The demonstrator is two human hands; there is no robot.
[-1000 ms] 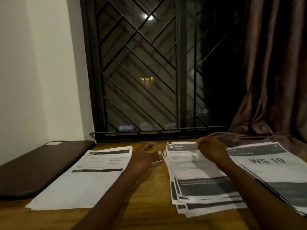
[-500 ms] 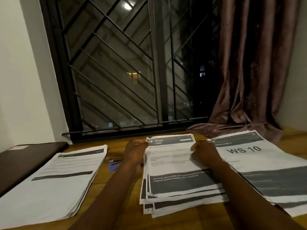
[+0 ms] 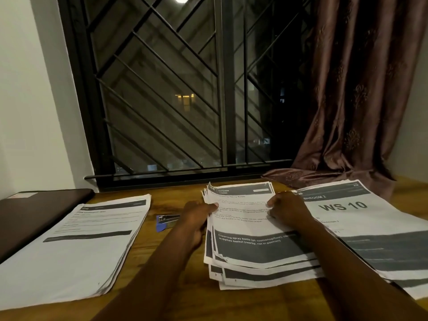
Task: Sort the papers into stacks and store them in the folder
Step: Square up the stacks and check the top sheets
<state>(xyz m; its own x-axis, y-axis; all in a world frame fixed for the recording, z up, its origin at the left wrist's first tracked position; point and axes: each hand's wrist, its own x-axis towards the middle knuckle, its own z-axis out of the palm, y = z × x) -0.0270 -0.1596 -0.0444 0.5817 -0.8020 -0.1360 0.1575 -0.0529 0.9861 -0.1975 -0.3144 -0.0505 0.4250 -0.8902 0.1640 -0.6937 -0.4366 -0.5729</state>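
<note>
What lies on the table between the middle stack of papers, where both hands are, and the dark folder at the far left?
Two things: the blue stapler just left of the middle stack, and then the left stack of papers, which lies beside the dark folder.

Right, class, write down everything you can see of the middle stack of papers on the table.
The middle stack is a thick pile of white printed sheets with dark grey bands. Its top sheet is headed KITCHEN. It lies flat on the wooden table, its sheets fanned and unsquared, the near edges staggered. The left hand holds its left edge, thumb on top; the right hand grips its right side with curled fingers.
</note>
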